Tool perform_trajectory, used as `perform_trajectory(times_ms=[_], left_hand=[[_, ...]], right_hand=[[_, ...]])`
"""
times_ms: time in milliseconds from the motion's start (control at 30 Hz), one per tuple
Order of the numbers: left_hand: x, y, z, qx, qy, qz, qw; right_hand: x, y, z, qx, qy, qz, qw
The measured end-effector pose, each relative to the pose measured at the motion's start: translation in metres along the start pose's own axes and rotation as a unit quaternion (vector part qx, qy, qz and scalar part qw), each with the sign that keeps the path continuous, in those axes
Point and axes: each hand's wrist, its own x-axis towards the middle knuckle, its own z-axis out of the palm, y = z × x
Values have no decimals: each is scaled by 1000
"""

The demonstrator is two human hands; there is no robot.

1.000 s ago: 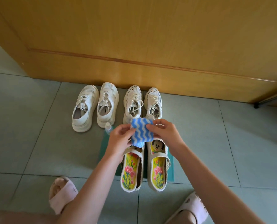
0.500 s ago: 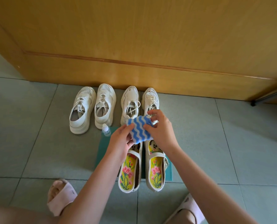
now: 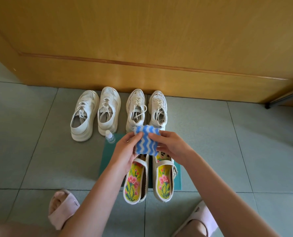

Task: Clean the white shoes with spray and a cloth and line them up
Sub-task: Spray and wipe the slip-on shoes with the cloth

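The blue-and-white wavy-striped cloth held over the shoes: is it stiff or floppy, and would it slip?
Probably floppy: the blue-and-white wavy-striped cloth bends between the left hand and right hand pinching it. Likely light, needing only fingertips. Its fuzzy edges suggest grip, not slipperiness.

The scene is being viewed through 1 wide-angle camera, worn on the head and pointed forward and steeply down. The grey-green tiled floor (image 3: 39,159) is being looked at from above, and the yellow-brown wooden panel (image 3: 142,40) is being taken in along the top. The left hand (image 3: 125,151) and right hand (image 3: 174,146) are being seen nearest the lens, around the blue-and-white wavy-striped cloth (image 3: 146,140) at mid-frame. The 4 white lace-up sneakers (image 3: 109,106) are being framed farther off.
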Motion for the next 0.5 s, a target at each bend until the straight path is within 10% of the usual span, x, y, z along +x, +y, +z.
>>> perform_trajectory(times_ms=[500], left_hand=[[0,-9,13,58,-10,25,998]], right_hand=[[1,2,14,-156,193,-158,956]])
